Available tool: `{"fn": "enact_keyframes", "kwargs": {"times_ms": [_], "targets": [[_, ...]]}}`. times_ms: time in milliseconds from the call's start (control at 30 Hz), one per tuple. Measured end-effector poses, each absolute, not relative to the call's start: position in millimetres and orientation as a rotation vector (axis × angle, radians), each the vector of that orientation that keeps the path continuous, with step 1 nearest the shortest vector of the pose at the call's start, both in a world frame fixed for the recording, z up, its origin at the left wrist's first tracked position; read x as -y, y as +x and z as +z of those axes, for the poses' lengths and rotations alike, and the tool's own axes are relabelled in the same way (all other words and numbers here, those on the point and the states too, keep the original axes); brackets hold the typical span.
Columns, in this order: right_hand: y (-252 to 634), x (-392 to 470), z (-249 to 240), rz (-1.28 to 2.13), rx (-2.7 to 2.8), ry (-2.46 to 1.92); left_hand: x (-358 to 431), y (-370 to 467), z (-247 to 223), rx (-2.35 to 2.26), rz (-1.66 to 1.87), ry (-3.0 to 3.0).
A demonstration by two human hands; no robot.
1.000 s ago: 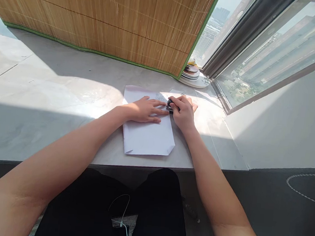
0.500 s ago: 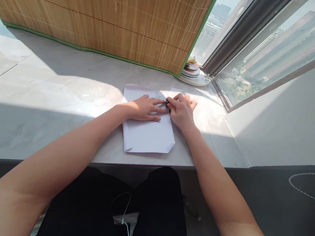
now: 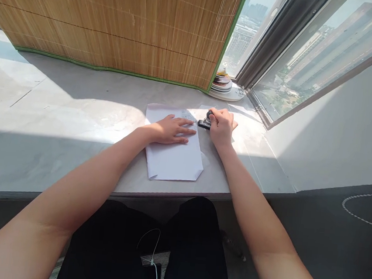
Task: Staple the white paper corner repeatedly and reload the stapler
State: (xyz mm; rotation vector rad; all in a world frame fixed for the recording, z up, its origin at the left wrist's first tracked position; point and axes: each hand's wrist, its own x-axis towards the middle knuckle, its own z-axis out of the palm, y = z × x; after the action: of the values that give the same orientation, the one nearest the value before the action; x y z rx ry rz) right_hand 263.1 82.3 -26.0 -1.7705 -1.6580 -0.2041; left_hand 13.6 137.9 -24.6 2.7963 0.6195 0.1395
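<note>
A stack of white paper lies near the front edge of the sill, with folded lower corners and some faint writing near its upper right. My left hand lies flat on the upper part of this paper, fingers spread and pointing right. Just right of the paper, my right hand is closed around a black stapler. The stapler's front end points left, a small gap from the paper's edge; its rear is hidden in my palm.
Stacked plates stand in the window corner. A bamboo blind with green edging hangs along the back. To the right are a window frame and a white wall. A white cable hangs by my legs.
My right hand has drawn the stapler right, off the paper's right edge, so its front end now shows. My left hand stays on the paper. The view has shifted slightly.
</note>
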Motion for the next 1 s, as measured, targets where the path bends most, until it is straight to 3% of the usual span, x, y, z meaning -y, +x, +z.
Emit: {"fn": "enact_keyframes", "kwargs": {"times_ms": [167, 300, 433, 500, 567, 667, 800, 1000], "targets": [[278, -83, -28, -0.234, 1.459, -1.910, -136, 14, -25, -0.638, 0.147, 2.779], [293, -76, -30, -0.035, 1.425, -1.971, -139, 15, -23, -0.569, 0.342, 2.724], [292, -67, -21, 0.003, 1.408, -1.844, -160, -8, -16, -0.754, 1.196, 2.277], [275, -61, -12, -0.020, 1.411, -1.764, -176, -28, -14, -0.957, 1.640, 1.757], [248, -53, -4, 0.043, 1.485, -1.680, -190, -47, -15, -1.033, 1.863, 1.229], [197, -43, -2, 0.179, 1.630, -1.580, -200, -60, -17, -0.995, 1.920, 0.864], [148, -38, -9, 0.289, 1.770, -1.564, -197, -55, -18, -0.933, 1.866, 0.922], [197, -39, -3, 0.191, 1.763, -1.670, -196, -53, -19, -0.916, 1.847, 0.878]]}}
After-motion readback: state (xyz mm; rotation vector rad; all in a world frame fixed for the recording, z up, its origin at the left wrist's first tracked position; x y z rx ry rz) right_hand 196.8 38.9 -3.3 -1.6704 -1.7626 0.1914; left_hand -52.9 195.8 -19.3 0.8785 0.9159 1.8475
